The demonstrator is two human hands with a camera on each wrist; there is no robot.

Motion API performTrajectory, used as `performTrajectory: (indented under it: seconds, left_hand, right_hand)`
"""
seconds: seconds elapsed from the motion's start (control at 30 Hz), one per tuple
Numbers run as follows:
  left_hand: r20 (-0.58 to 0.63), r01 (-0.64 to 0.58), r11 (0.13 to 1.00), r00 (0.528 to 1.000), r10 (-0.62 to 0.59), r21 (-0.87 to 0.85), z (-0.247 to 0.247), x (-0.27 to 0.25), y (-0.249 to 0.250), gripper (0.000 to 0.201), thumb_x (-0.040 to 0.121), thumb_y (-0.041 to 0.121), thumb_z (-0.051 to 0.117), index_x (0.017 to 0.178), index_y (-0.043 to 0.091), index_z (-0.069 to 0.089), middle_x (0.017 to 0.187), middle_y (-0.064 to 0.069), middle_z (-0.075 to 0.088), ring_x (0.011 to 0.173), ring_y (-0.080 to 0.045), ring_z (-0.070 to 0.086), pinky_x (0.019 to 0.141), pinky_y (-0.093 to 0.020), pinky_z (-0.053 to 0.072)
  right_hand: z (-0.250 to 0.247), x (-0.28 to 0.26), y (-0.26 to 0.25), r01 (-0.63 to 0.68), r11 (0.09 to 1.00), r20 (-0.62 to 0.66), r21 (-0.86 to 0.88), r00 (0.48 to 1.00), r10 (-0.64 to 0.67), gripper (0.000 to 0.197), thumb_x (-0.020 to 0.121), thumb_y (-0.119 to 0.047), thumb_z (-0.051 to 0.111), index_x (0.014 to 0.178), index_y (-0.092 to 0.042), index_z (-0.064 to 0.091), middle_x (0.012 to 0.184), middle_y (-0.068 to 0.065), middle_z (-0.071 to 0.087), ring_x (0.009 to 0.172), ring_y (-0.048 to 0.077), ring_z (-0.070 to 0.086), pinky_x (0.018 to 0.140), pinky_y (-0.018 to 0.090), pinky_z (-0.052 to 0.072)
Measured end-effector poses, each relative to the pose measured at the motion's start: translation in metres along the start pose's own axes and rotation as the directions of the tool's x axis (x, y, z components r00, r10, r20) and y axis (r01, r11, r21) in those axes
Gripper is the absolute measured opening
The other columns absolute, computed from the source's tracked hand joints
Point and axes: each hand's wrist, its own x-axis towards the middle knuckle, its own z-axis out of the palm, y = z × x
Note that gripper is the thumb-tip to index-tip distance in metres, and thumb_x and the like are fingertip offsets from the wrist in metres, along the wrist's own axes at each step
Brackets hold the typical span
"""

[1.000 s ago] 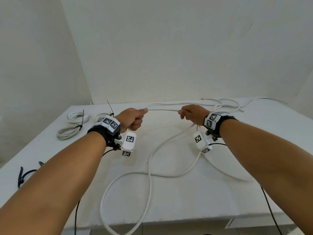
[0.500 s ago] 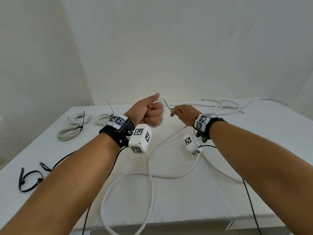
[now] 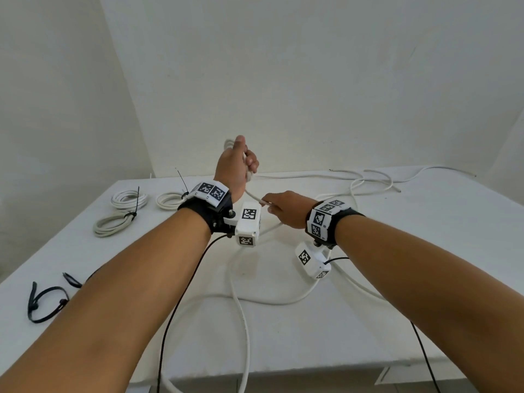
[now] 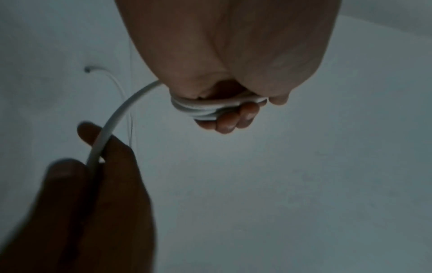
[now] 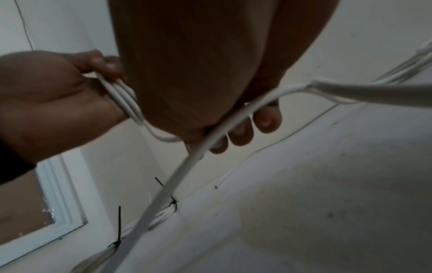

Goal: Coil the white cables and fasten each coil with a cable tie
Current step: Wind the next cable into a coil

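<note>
My left hand (image 3: pixel 236 165) is raised above the white table (image 3: pixel 354 321) and grips a small bundle of white cable loops (image 4: pixel 210 109) in its curled fingers. The same white cable (image 3: pixel 241 313) runs down from that fist to my right hand (image 3: pixel 279 207), which holds it between thumb and fingers just below and to the right. In the right wrist view the cable (image 5: pixel 177 177) crosses under my right fingers (image 5: pixel 266 120), and the left hand (image 5: pixel 53 96) holds the loops (image 5: pixel 126 99). The rest of this cable trails over the table and off its front edge.
Three tied white coils lie at the back left: one (image 3: pixel 129 198), one (image 3: pixel 116 222) and one (image 3: pixel 170 199), each with a black tie. Loose black cable ties (image 3: pixel 45 302) lie at the near left. More loose white cable (image 3: pixel 371 180) sprawls at the back right.
My left hand rose from table height and turned upright, with cable loops now gathered in it. My right hand moved left and nearer, sliding along the cable to just under the left fist.
</note>
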Motion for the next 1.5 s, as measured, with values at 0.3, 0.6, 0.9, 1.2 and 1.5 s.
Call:
performTrajectory:
  seconds: [0.3,0.6,0.9,1.2,1.5]
  left_hand:
    - [0.183,-0.151,0.553,0.983,-0.003,0.82,-0.021,-0.005,-0.028,0.045,0.102,0.04,0.041,0.069,0.01,0.046,0.062,-0.005,0.049,0.054,-0.018,0.045,0.058,-0.032,0.04]
    - [0.272,0.105,0.732,0.885,-0.378,0.673,-0.031,-0.023,-0.025,0.031,0.099,0.026,0.037,0.07,0.014,0.038,0.056,-0.004,0.04,0.042,-0.015,0.032,0.044,-0.025,0.023]
    - [0.518,0.327,0.918,0.758,-0.396,0.223,-0.027,-0.03,-0.012,0.042,0.09,0.046,0.047,0.059,0.021,0.035,0.042,0.009,0.023,0.033,-0.005,0.019,0.036,-0.018,0.014]
    - [0.61,0.324,0.944,0.736,-0.293,0.063,-0.034,-0.039,0.003,0.048,0.101,0.035,0.03,0.056,0.018,0.033,0.04,0.006,0.012,0.032,-0.01,0.01,0.039,-0.013,0.017]
    - [0.395,0.312,0.919,0.834,-0.386,0.239,-0.036,-0.043,0.009,0.061,0.09,0.066,0.043,0.05,0.022,0.031,0.039,0.006,0.024,0.034,-0.012,0.027,0.042,-0.023,0.027]
  right_hand:
    - [-0.02,0.0,-0.013,0.252,0.965,-0.272,0.072,0.936,-0.225,0.016,0.092,-0.024,0.066,0.1,-0.015,0.077,0.084,-0.001,0.072,0.071,0.009,0.056,0.072,0.025,0.047]
    - [-0.041,-0.006,-0.022,0.241,0.925,-0.417,0.294,0.903,-0.103,0.006,0.081,-0.025,0.08,0.077,-0.022,0.075,0.072,-0.004,0.072,0.065,0.009,0.06,0.063,0.021,0.049]
    - [-0.042,-0.002,-0.024,0.26,0.831,-0.501,0.492,0.865,0.026,0.009,0.088,-0.023,0.073,0.082,-0.018,0.076,0.076,-0.01,0.07,0.067,-0.002,0.058,0.067,0.011,0.044]
    - [-0.025,-0.012,-0.031,0.34,0.734,-0.353,0.588,0.924,-0.145,0.04,0.096,-0.027,0.062,0.134,-0.017,0.058,0.127,-0.004,0.065,0.117,0.005,0.061,0.1,0.025,0.048]
    - [-0.027,-0.013,-0.037,0.314,0.78,-0.405,0.541,0.91,-0.084,0.029,0.095,-0.014,0.063,0.121,-0.024,0.07,0.092,0.003,0.076,0.079,0.016,0.067,0.075,0.033,0.055]
